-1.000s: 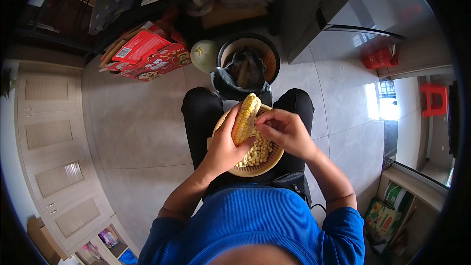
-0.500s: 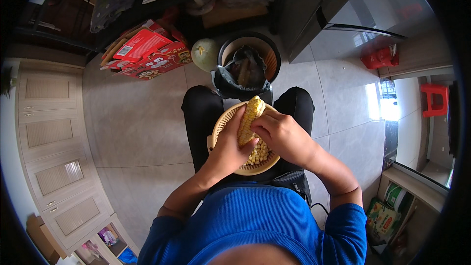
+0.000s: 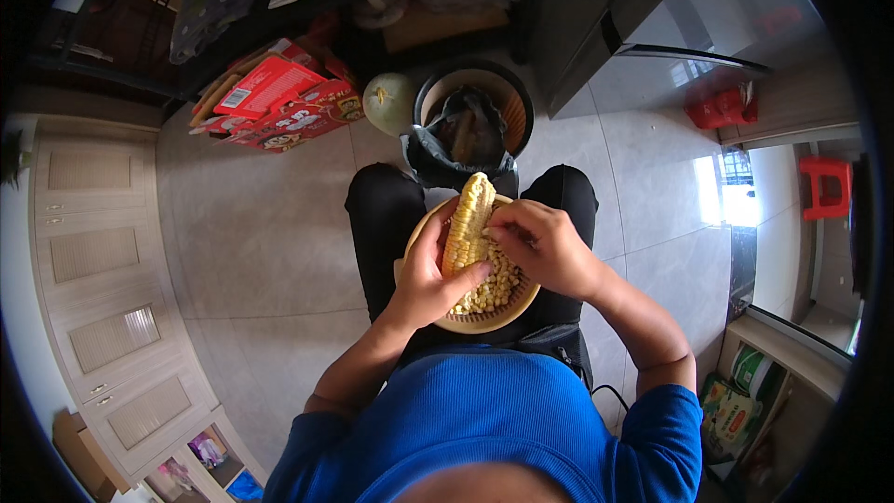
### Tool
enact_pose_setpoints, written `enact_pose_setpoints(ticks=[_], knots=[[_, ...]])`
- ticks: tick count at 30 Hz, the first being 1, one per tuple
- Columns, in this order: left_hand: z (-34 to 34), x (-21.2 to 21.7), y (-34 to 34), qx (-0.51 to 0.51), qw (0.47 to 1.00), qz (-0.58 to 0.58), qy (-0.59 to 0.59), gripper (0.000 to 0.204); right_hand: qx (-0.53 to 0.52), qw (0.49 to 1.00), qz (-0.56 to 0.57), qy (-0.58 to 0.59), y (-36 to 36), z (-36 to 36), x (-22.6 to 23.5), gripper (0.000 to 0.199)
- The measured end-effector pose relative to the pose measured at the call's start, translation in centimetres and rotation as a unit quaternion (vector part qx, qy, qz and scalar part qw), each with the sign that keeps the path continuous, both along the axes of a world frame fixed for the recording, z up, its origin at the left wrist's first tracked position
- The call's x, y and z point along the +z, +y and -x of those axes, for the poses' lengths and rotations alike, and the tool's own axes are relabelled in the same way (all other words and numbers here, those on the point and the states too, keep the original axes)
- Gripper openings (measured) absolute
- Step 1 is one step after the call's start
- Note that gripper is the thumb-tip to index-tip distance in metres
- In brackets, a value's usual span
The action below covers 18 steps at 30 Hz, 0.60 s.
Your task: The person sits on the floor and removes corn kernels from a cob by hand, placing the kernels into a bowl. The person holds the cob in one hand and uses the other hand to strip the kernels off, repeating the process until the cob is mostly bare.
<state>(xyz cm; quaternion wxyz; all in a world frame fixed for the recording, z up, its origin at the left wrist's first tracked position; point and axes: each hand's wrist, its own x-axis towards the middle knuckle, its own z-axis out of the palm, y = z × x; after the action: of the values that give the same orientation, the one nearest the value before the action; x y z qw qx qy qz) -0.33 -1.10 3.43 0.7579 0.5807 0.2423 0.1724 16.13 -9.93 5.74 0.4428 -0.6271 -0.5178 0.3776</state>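
L hand (image 3: 426,279) grips corn (image 3: 466,233), tip twd 12 o'clock, over basket (image 3: 480,325). R hand (image 3: 551,247) curled in at corn's 3 o'clock; can't tell if pinching anything. Prob. part done: loose kernels (image 3: 494,292) at basket's 5 o'clock, many rows left on corn.

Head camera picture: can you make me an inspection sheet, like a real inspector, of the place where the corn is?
Surface: grey tiled floor; beige slotted basket at the lap, between the thighs.
Job's things: corn ear, held tilted above the basket; loose corn kernels inside.
Clutter: red printed carton, round pale green fruit, melon-like, bin with a dark liner bag.
Grippers: bare hands; left hand grips the ear, right hand has fingertips at its right side.
Cables: thin black cord by the right hip; ends unclear.
Surroundings: pale cabinet doors left, red stool far right.
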Motion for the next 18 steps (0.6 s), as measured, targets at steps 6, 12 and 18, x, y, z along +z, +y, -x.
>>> enact_pose_setpoints(ticks=[6,12,18], knots=[[0.7,-0.1,0.7,0.014,0.999,0.038,-0.004,0.070,-0.047,0.932,0.109,0.343,-2.5,0.7,-3.9,0.010],[1.0,-0.2,1.0,0.003,0.999,0.044,-0.004,0.066,0.055,0.984,-0.052,-0.159,-3.1,3.3,-6.8,0.017],[1.2,-0.2,0.8,0.000,1.000,-0.006,0.004,0.065,-0.118,0.989,-0.083,-0.040,-1.1,2.8,-0.1,0.015]])
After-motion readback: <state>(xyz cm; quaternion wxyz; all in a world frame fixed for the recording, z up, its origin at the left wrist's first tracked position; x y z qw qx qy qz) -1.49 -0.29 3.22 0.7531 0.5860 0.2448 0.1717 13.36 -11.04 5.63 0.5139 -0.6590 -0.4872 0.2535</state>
